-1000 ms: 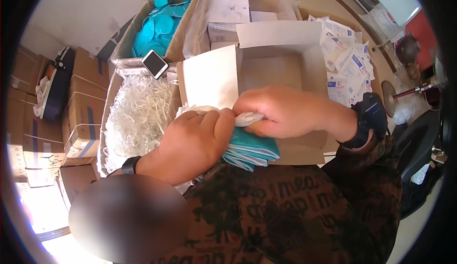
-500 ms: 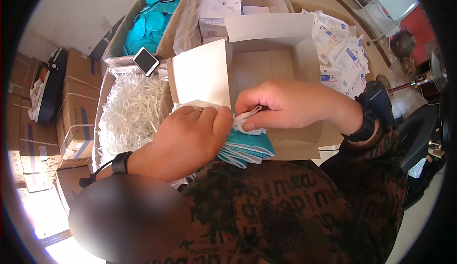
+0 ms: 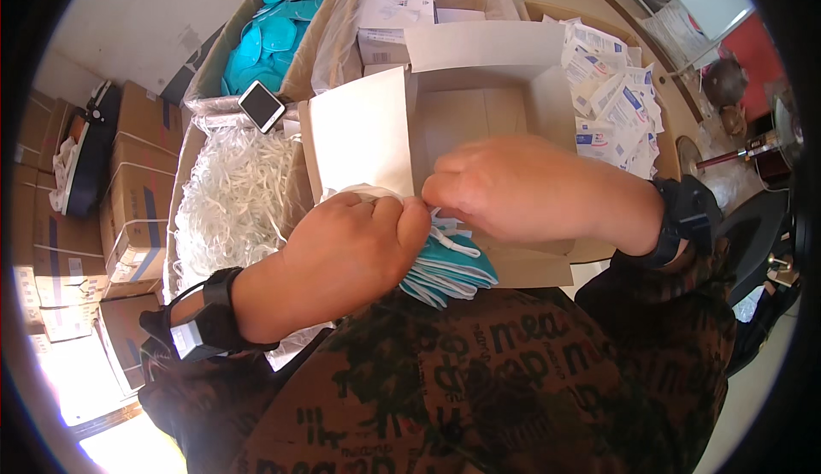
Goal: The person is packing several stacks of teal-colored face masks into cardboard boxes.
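Note:
A bundle of folded teal face masks (image 3: 453, 273) with white edges lies at the near side of an open cardboard box, close to my body. My left hand (image 3: 346, 256) is closed around the bundle's left end, its fingers curled over white material. My right hand (image 3: 522, 187) is closed too, its fingertips meeting the left hand's thumb at white elastic straps. A strap loop (image 3: 457, 243) rests on top of the masks. The right fingertips are partly hidden behind the knuckles. Behind both hands the open box (image 3: 359, 132) shows its raised pale flaps.
Loose white elastic straps (image 3: 235, 204) fill a carton on the left, and a phone (image 3: 261, 107) rests at its far edge. Teal mask pieces (image 3: 265, 42) fill another carton. White-blue packets (image 3: 611, 102) lie at right. Strapped cartons (image 3: 141, 192) stand far left.
My right hand has moved in against the left and turned knuckles-up. The strap loop it pinched now lies on the masks. A blurred round shape at lower left is gone.

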Motion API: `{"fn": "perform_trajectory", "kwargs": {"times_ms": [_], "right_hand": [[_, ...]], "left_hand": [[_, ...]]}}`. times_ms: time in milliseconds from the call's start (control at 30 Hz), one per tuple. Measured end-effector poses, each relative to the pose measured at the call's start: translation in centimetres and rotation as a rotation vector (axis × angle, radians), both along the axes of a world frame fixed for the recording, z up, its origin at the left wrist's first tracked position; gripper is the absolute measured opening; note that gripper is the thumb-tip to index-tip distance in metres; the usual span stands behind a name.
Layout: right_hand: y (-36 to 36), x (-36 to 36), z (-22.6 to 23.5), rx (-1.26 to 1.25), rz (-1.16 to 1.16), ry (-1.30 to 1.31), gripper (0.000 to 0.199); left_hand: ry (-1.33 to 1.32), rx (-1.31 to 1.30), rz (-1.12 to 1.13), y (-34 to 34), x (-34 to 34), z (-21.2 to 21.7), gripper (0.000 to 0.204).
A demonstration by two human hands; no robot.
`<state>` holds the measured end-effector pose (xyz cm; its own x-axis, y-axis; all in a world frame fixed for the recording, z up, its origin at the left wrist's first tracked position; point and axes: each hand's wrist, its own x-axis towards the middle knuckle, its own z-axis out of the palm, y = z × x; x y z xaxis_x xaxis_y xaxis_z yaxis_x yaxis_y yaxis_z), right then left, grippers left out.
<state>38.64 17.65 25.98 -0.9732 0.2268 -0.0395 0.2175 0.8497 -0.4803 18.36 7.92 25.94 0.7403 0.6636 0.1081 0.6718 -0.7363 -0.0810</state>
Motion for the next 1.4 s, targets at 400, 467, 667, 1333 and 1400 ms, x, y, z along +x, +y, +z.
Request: {"fn": "perform_trajectory", "kwargs": {"times_ms": [400,467,667,1333,1400], "right_hand": [[-1.0,1.6,1.9,-0.01,-0.084,-0.138,0.019],[-1.3,2.1,2.1,-0.058,-0.079,-0.094,0.02],[-0.2,1.6,0.8,-0.459,-0.143,-0.036,0.02],[-3.7,9.2,6.5,-0.095,-0.074,-0.035,0.016],[-2.7,11.8,6.5,-0.116,-0.022,0.026,0.014]], "left_hand": [[-0.107,-0.121,0.092,-0.7,-0.7,0.3,0.032],[-0.123,-0.116,0.078,-0.9,-0.6,0.2,0.031],[-0.102,-0.027,0.023,-0.4,0.3,0.6,0.022],[-0.244,-0.01,0.206,-1.9,-6.9,1.0,0.041],[-0.116,0.133,0.521,-3.2,-12.1,-2.0,0.034]]}}
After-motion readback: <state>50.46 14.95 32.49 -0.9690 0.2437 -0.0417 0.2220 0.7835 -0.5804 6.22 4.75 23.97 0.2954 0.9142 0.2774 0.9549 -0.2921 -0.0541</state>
